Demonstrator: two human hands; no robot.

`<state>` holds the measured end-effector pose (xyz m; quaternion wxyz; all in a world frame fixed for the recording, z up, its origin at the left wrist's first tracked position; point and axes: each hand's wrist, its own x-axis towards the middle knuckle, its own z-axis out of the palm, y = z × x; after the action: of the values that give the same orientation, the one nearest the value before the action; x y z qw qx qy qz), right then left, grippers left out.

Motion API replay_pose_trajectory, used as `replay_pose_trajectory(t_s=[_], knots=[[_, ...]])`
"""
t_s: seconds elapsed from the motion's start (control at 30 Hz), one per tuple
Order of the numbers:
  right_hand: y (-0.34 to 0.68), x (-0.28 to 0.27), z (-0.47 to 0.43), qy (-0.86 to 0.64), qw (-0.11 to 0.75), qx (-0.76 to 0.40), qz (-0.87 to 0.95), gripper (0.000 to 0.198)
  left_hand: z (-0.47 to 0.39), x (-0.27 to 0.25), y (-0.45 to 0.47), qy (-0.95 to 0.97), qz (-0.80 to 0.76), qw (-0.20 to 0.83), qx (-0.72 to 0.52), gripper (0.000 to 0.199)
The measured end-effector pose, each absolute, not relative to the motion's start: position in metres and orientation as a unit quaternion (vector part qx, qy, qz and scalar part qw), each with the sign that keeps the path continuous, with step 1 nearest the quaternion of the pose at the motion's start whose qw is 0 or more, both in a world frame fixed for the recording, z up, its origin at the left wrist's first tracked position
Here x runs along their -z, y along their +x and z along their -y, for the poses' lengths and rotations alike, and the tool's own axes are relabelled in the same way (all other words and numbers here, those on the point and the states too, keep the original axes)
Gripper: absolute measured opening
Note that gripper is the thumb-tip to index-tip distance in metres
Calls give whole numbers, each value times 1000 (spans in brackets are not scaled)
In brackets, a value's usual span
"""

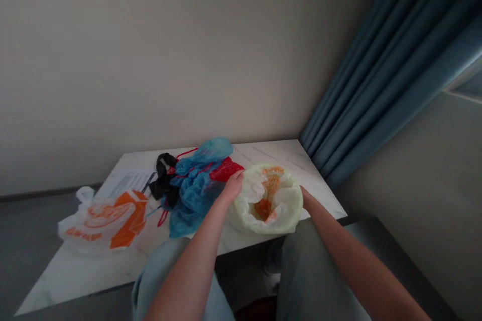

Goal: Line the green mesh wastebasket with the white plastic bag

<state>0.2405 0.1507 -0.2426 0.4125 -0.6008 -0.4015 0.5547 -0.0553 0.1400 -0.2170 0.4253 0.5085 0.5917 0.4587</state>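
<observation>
A small round trash bin (269,225) stands at the table's front edge, lined with a whitish plastic bag (253,185). Orange print shows on the bag inside, and its pale greenish edge is folded over the rim. My left hand (234,184) is closed on the rim's left side. On the opposite side, my right hand (306,197) is against the bin, its fingers mostly hidden behind it. A crumpled blue plastic bag (194,193) lies just left of the bin, with a red bag (226,169) partly under it.
A black bag (164,183) lies beside the blue one. Farther left are a white-and-orange plastic bag (107,220) and a printed sheet (128,180). The white marbled table (271,150) meets a wall behind; a blue curtain (361,70) hangs at right. My knees are under the front edge.
</observation>
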Motion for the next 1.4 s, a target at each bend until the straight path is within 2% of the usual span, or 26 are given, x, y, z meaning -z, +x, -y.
replay_pose_trajectory(t_s=[0.1,0.27,0.43,0.53,0.67,0.83,0.93,1.2,1.4], knots=[[251,242,-144,-617,412,-546,389,10,-139,216,-55,511,-598,417,-455,37],[257,242,-126,-613,470,-533,345,33,-138,212,-53,524,-621,385,-438,33],[255,241,-102,-606,478,-526,357,44,-133,203,-58,517,-651,347,-433,34],[263,238,-91,-604,506,-534,306,42,-125,194,-70,503,-674,320,-437,38],[287,235,-84,-534,549,-610,204,28,-106,181,-98,451,-715,305,-438,39],[316,235,-87,-478,544,-676,137,24,-70,169,-124,331,-770,383,-388,35],[322,233,-91,-471,514,-708,112,26,-54,165,-122,274,-766,469,-344,38],[300,235,-102,-443,422,-779,136,28,-49,162,-81,181,-622,700,-300,39],[285,239,-104,-384,361,-829,186,25,-60,173,-67,132,-621,689,-349,21]])
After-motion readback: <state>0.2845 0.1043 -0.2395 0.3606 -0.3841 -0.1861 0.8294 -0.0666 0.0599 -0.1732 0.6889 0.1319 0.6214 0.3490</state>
